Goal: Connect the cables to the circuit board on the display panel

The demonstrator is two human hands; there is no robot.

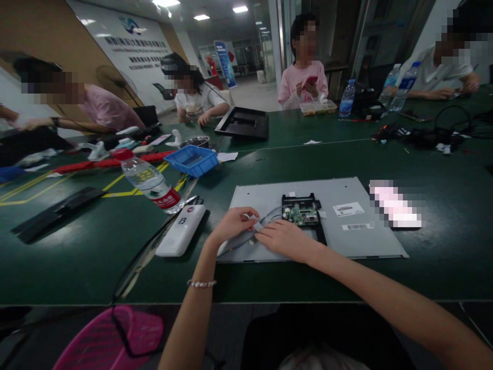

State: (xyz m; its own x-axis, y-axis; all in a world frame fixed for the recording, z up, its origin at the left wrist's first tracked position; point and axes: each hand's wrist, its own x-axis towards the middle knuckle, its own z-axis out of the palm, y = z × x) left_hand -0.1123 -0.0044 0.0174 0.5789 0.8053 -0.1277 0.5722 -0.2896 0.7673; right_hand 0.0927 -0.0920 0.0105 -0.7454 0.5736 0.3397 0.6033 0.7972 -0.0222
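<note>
An office-like room used as a workshop: a company sign [140, 46] on the wall, ceiling lights [201, 17], and people at a long green table [346, 154] strewn with electronic parts

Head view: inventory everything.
table: 1, green, throughout
panel: 1, grey, under hands
circuit board: 1, green, on panel
cables: several, grey, at hands
phone: 1, pale-screened, right of panel
power bank: 1, white, left of panel
bottles: 4, clear, left and far right
tray: 1, blue, left
frame: 1, black, far side
bar: 1, black, far left
basket: 1, pink, below table
clutter: many, mixed, far side
other people: 4+, pink/white tops, beyond
left hand: 1, bare, at cables
right hand: 1, bare, at cables
</note>
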